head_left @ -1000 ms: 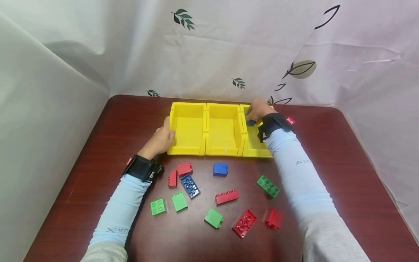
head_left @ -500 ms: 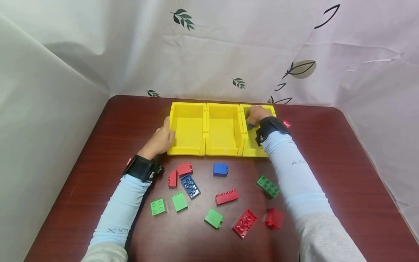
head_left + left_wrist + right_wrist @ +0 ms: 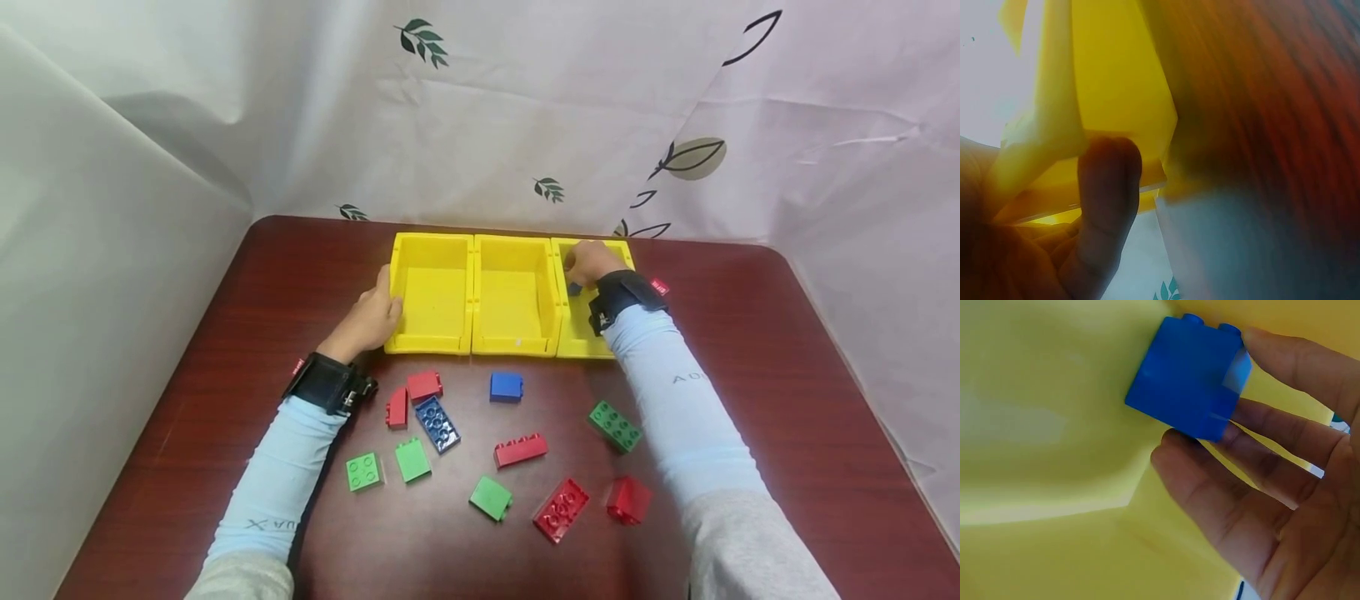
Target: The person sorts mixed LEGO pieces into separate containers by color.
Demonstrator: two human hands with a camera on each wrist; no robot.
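Holding a blue brick (image 3: 1179, 375) inside the right bin (image 3: 581, 347) with the right hand (image 3: 594, 262)

Close in: scattered red bricks (image 3: 562, 509) and green bricks (image 3: 491, 498) on the table (image 3: 750, 333). Farther out, gripping the yellow left bin (image 3: 432, 345) by its outer side wall with the left hand (image 3: 371, 318). Across in the right bin, pinching the blue brick at its edges; cannot tell whether touching the bottom. Likely to handle as light, rigid and hard to break, perhaps slick on the smooth faces. Best taken by two opposite flat sides, clear of the studs (image 3: 1193, 319). Farthest, behind the table: a white leaf-printed cloth (image 3: 480, 125).
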